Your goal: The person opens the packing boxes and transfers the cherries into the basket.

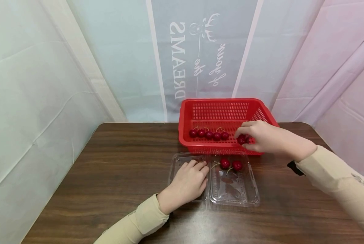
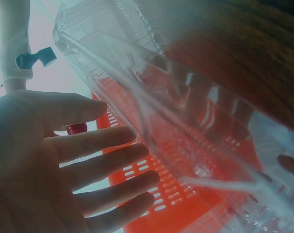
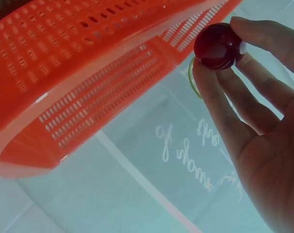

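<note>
My right hand (image 1: 262, 137) pinches a dark red cherry (image 3: 219, 46) between thumb and fingertips, its green stem hanging beside a finger. In the head view that hand is over the right part of a red plastic basket (image 1: 183, 135). Several cherries (image 1: 209, 135) sit in a row inside the basket, stems upward. Before the basket lies an opened clear plastic box (image 1: 230, 193), with two stemmed cherries (image 1: 225, 163) in its right half. My left hand (image 1: 186, 179) rests over the left half (image 1: 176, 166), fingers fairly straight and spread in the left wrist view.
Everything stands on a dark brown wooden table (image 1: 108, 176). Behind it hangs a pale cloth (image 1: 124, 51) with white lettering, and light cloth walls (image 1: 32, 101) enclose both sides. The basket's raised front wall stands close behind the clear box.
</note>
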The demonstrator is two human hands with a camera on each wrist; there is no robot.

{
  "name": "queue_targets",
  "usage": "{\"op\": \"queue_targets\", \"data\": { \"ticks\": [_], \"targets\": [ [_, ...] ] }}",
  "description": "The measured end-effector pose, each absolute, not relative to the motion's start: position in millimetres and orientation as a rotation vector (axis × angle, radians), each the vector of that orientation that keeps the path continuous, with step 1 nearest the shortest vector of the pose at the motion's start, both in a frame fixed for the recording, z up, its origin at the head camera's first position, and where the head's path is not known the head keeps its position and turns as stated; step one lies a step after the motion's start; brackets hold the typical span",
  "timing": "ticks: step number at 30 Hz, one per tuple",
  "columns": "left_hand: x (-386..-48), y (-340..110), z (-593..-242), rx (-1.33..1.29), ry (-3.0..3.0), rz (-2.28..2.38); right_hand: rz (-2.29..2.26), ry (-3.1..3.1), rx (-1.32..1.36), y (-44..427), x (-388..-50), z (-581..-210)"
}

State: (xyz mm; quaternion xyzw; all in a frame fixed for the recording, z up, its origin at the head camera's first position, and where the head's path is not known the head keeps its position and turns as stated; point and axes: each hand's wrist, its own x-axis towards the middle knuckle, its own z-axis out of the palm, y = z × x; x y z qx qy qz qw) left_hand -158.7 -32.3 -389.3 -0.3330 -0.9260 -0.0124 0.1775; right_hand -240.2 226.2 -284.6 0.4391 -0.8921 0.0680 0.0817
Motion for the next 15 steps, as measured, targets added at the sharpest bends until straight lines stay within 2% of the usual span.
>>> {"op": "queue_targets", "data": {
  "ticks": [15],
  "targets": [
    [-158.6,-32.6,-389.5,-0.944,-2.621,-0.035,0.252,-2.673,1.305,230.2,-264.4,-283.3]
  ]
}}
